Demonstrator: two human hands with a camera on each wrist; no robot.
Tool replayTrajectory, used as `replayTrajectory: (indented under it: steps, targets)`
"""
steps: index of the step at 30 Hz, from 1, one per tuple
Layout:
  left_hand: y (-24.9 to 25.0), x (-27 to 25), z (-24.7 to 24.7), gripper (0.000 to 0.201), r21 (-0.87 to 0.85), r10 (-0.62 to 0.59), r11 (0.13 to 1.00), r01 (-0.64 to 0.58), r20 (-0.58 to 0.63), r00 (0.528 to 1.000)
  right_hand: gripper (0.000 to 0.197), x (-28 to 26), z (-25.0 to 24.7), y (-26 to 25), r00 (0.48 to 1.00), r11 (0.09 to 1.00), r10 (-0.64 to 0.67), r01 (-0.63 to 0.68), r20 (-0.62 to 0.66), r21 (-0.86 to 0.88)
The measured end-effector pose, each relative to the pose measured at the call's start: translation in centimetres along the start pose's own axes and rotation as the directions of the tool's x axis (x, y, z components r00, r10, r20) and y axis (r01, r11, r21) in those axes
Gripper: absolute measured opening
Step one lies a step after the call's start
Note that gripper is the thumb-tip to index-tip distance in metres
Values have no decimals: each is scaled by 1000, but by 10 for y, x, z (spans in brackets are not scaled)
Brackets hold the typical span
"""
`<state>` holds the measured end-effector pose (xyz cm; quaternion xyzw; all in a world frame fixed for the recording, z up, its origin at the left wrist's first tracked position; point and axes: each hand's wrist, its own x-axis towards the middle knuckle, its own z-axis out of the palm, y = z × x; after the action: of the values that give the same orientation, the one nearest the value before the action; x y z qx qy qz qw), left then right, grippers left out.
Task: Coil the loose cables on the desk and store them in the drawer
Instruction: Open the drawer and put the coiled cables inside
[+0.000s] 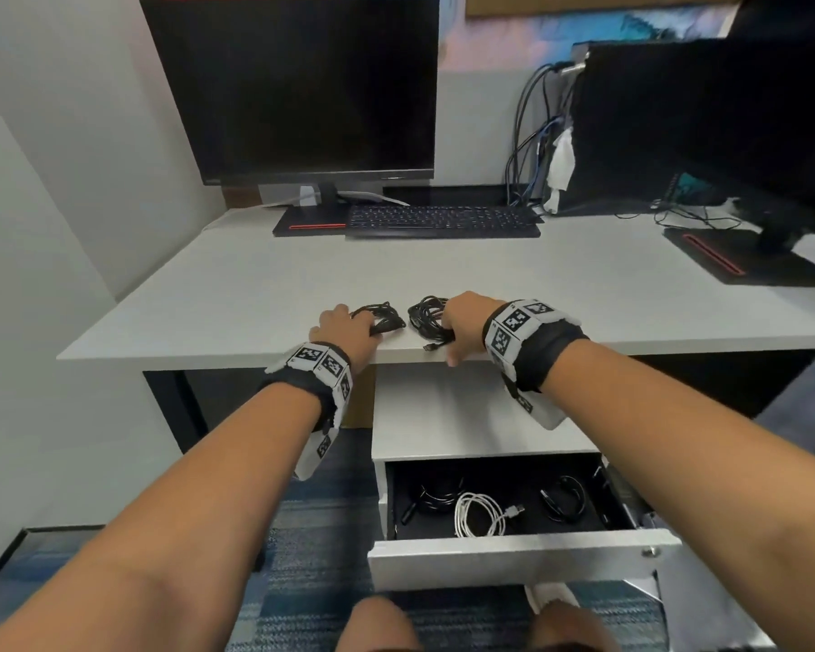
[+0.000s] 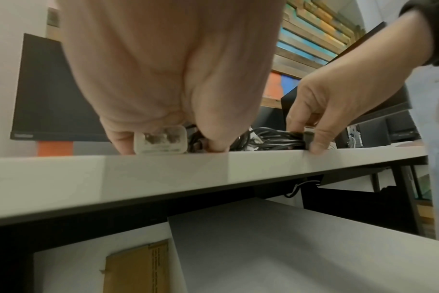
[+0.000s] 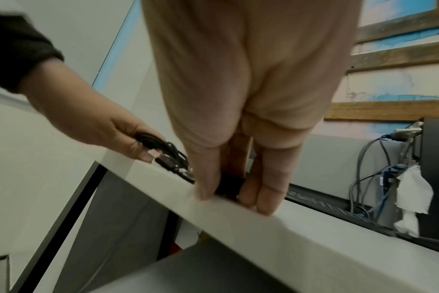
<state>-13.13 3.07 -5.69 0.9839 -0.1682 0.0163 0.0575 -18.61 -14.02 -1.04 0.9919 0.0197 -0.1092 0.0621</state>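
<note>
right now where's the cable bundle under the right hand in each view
Head: cable bundle at centre, near the desk edge, right hand gripping it.
Left wrist: right of centre, on the desk edge.
Right wrist: mostly hidden by the fingers, low centre.
Shared landmark: the desk edge.

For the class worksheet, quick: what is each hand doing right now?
Left hand: grip closed on the left coil on the desk.
Right hand: grip closed on the right coil.
</note>
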Motion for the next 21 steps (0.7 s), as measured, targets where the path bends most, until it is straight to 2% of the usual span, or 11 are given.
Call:
replayTrajectory:
  steps: [2,4,7,11,15,18,21]
  targets:
    - [8,-7,-2,37,53,20,998,-20,-5,1000,7,-15,5,5,997,999,36,-36,-68,5]
    - [12,-13,-3,36,67,45,997,-45,2,999,17,-27,9,11,996,999,47,-46,-81,18]
    - [23,-21,-5,35,14,102,995,-102,19,995,20,-47,11,25,998,998,13,-9,-64,68]
    - [46,-28,-8,34,-7,197,980,-198,115,974,24,-74,14,35,999,985,-23,31,-48,172]
    - [65,-45,-10,34,-20,268,963,-268,158,951,24,-103,38,39,995,968,-40,14,97,251]
    - [71,-64,1,30,-50,325,946,-321,171,930,28,-118,72,42,987,963,-21,-23,157,269]
    - [70,-76,24,33,-17,298,953,-303,233,926,22,-124,110,43,973,948,1,-74,229,310]
